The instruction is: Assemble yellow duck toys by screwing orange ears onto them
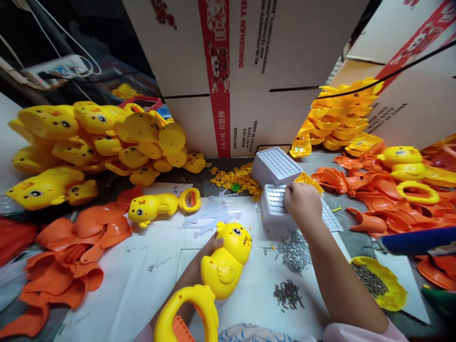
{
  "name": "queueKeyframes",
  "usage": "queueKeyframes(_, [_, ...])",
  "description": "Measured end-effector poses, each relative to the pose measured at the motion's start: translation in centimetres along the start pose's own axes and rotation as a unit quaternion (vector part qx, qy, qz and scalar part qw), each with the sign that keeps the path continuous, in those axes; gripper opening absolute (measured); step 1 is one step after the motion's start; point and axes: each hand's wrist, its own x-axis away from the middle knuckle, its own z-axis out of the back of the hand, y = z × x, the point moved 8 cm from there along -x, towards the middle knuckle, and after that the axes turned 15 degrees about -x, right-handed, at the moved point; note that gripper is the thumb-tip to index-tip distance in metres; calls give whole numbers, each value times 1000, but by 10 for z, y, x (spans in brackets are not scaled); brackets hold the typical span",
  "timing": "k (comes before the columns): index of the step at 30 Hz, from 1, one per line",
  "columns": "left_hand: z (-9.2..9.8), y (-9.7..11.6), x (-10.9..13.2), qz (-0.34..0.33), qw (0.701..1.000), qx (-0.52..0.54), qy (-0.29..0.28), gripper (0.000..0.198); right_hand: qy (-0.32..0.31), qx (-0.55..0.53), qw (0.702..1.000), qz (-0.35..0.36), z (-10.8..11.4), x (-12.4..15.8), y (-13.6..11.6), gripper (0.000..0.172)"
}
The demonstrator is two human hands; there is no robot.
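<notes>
My left hand [204,251] grips a yellow duck toy [224,261] with an orange-grilled handle, holding it against the paper-covered table. My right hand [302,203] reaches forward, its fingers curled down onto a grey tray [272,211] of small round parts; whether they pinch anything is hidden. A second grey tray [276,166] lies tilted just behind it. Piles of small screws [295,251] lie between my arms.
Finished yellow ducks [89,137] are heaped at the left, one [160,205] lying near me. Orange shells [71,256] lie left and orange shells [374,190] right. Yellow halves [338,114] stack by cardboard boxes [249,71]. A yellow dish of screws [377,282] sits right.
</notes>
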Motion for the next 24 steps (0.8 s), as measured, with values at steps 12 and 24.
queueKeyframes(12, [11, 13, -18, -96, 992, -64, 50, 72, -314, -413, 827, -215, -89, 121, 3, 40])
queueKeyframes(24, [19, 13, -27, -152, 977, -136, 61, 75, -268, -453, 826, -203, -87, 120, 18, 22])
